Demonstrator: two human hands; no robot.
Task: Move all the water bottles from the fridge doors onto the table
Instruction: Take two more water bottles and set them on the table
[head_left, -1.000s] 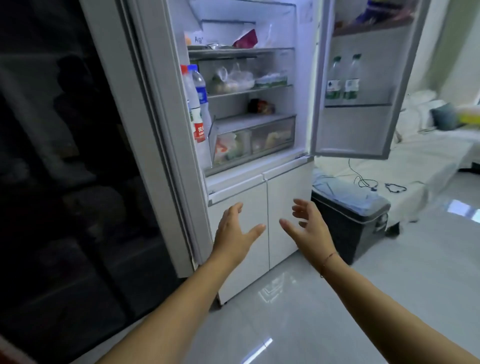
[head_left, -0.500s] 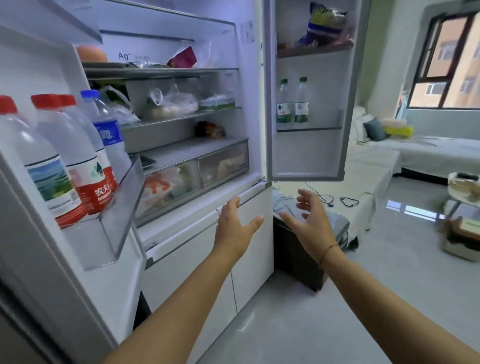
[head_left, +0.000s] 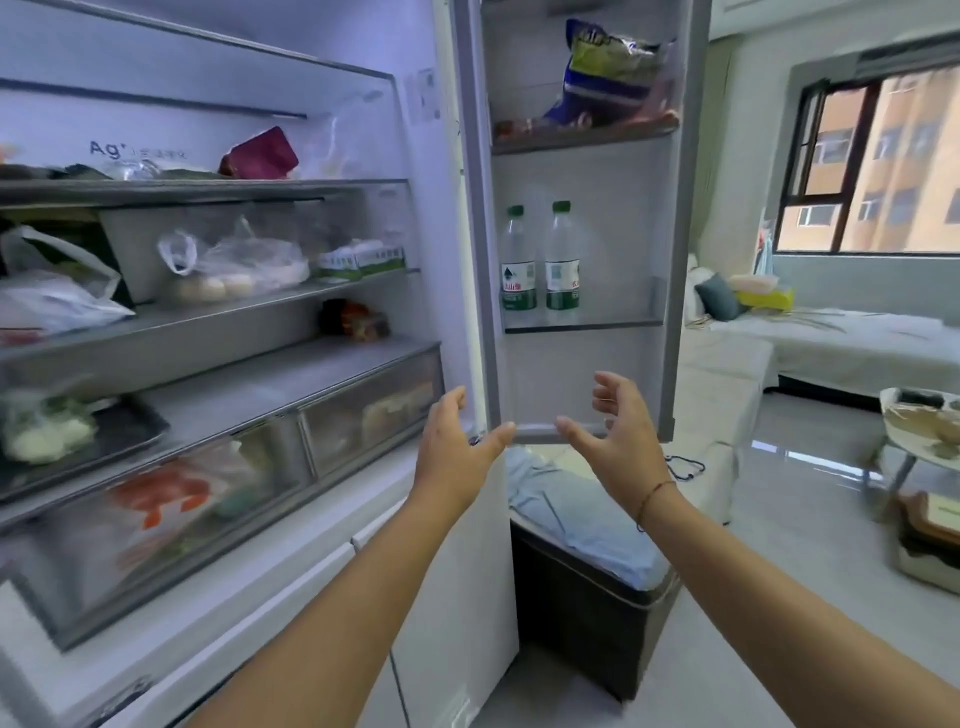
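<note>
Below the door shelf (head_left: 584, 326), left hand (head_left: 452, 457) and right hand (head_left: 618, 447) hover empty, fingers spread; water bottles (head_left: 518, 270) (head_left: 562, 265) stand at twelve o'clock.

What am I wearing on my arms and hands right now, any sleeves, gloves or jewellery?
No sleeves or gloves: the left arm and right arm are bare as far as the view shows. A thin reddish cord bracelet circles the right wrist; the left wrist has nothing. No rings show on the left hand or right hand.

Both forearms bare as far as seen. Thin reddish-brown cord bracelet (head_left: 655, 492) loops the wrist of the right hand (head_left: 621, 441).
</note>
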